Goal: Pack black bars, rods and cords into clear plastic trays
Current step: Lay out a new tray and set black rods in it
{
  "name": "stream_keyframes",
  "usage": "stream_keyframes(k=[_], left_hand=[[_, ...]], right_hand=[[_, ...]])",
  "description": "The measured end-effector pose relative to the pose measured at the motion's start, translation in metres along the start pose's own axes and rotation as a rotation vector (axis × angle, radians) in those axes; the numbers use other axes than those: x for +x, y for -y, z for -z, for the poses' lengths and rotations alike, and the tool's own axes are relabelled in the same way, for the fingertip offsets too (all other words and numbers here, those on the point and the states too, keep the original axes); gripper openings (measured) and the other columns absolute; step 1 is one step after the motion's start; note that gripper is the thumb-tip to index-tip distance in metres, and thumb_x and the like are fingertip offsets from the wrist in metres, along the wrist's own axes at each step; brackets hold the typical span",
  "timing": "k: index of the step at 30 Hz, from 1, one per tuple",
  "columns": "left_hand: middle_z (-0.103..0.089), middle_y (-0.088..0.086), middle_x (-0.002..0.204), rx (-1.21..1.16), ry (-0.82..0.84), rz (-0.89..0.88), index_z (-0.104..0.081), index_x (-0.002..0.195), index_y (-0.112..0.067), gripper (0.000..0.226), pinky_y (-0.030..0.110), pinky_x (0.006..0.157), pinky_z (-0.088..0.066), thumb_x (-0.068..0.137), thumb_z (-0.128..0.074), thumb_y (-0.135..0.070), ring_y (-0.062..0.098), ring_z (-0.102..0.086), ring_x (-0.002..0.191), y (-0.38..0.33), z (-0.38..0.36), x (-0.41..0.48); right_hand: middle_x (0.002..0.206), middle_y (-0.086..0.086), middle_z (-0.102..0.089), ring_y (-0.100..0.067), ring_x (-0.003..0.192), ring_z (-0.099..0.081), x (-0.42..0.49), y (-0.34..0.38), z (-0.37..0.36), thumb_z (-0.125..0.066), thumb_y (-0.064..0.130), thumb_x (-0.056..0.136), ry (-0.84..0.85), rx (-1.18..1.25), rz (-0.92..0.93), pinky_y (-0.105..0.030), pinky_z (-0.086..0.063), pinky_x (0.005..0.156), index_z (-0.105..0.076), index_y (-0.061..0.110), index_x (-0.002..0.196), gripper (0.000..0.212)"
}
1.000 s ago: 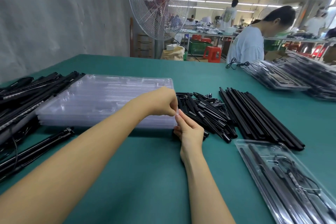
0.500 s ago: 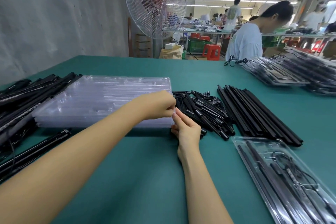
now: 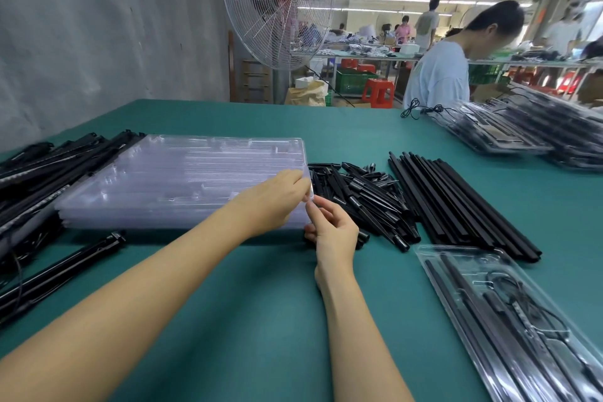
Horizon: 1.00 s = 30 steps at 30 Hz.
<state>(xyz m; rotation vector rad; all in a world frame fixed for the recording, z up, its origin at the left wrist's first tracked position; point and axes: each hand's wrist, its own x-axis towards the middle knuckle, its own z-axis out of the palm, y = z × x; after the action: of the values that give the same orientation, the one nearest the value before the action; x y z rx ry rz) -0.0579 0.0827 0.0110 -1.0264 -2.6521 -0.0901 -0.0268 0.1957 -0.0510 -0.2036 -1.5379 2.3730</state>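
A stack of clear plastic trays (image 3: 182, 183) lies on the green table at centre left. My left hand (image 3: 277, 196) pinches the near right corner of the top tray. My right hand (image 3: 332, 225) pinches the same corner from below and to the right. Short black rods (image 3: 362, 196) lie in a heap just right of the stack. Long black bars (image 3: 456, 202) lie side by side further right. A filled clear tray (image 3: 509, 313) with bars and a cord sits at the lower right.
More black bars (image 3: 49, 170) and cords are piled along the left edge, one bar (image 3: 62, 271) jutting toward me. Filled trays (image 3: 535, 130) are stacked at the far right. A person in a pale shirt (image 3: 440, 75) stands behind the table beside a large fan (image 3: 277, 6).
Both hands stay pinched at the tray stack's near right corner, fingers shifting only slightly. The view has tilted a little.
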Motion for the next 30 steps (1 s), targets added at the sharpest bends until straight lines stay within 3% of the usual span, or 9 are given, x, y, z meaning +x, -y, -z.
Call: stream_keyframes(k=[3, 12, 19, 25, 30], left_hand=[[-0.041, 0.001, 0.1, -0.057, -0.05, 0.029, -0.05, 0.103, -0.008, 0.03, 0.013, 0.077, -0.021, 0.086, -0.037, 0.012, 0.014, -0.038, 0.096, 0.001, -0.004, 0.0], [-0.04, -0.003, 0.091, -0.206, -0.052, 0.098, -0.047, 0.091, -0.014, 0.03, 0.027, 0.081, -0.04, 0.085, -0.038, 0.014, 0.011, -0.037, 0.089, 0.005, -0.01, 0.004], [-0.04, -0.011, 0.082, -0.307, -0.005, 0.107, -0.044, 0.084, -0.022, 0.022, 0.03, 0.083, -0.043, 0.095, -0.047, -0.002, 0.012, -0.043, 0.083, 0.011, -0.006, 0.009], [-0.039, -0.016, 0.079, -0.327, 0.018, 0.108, -0.047, 0.082, -0.02, 0.021, 0.016, 0.073, -0.035, 0.095, -0.048, -0.003, 0.008, -0.043, 0.078, 0.011, -0.001, 0.012], [-0.041, -0.016, 0.081, -0.331, 0.028, 0.118, -0.048, 0.084, -0.02, 0.026, 0.003, 0.069, -0.035, 0.094, -0.045, 0.004, -0.009, -0.044, 0.074, 0.013, -0.001, 0.011]], right_hand=[[0.084, -0.006, -0.065, -0.011, 0.058, -0.049, 0.0, 0.001, 0.0, -0.071, 0.014, 0.082, -0.001, 0.015, -0.009, -0.018, -0.043, 0.051, -0.069, 0.012, 0.094, 0.012], [0.072, 0.001, -0.064, -0.006, 0.045, -0.045, 0.001, 0.003, -0.004, -0.077, 0.016, 0.078, -0.042, 0.048, -0.033, -0.019, -0.041, 0.049, -0.07, 0.013, 0.087, 0.012], [0.072, 0.005, -0.067, -0.003, 0.046, -0.046, 0.001, 0.003, -0.003, -0.074, 0.012, 0.079, -0.054, 0.069, -0.056, -0.015, -0.043, 0.05, -0.073, 0.016, 0.09, 0.012], [0.071, 0.007, -0.069, -0.002, 0.046, -0.047, 0.001, 0.003, -0.001, -0.073, 0.011, 0.08, -0.034, 0.072, -0.06, -0.014, -0.044, 0.05, -0.074, 0.016, 0.092, 0.013], [0.079, 0.004, -0.069, -0.003, 0.049, -0.05, 0.0, 0.003, 0.0, -0.072, 0.011, 0.081, -0.005, 0.072, -0.059, -0.016, -0.045, 0.052, -0.074, 0.019, 0.089, 0.011]])
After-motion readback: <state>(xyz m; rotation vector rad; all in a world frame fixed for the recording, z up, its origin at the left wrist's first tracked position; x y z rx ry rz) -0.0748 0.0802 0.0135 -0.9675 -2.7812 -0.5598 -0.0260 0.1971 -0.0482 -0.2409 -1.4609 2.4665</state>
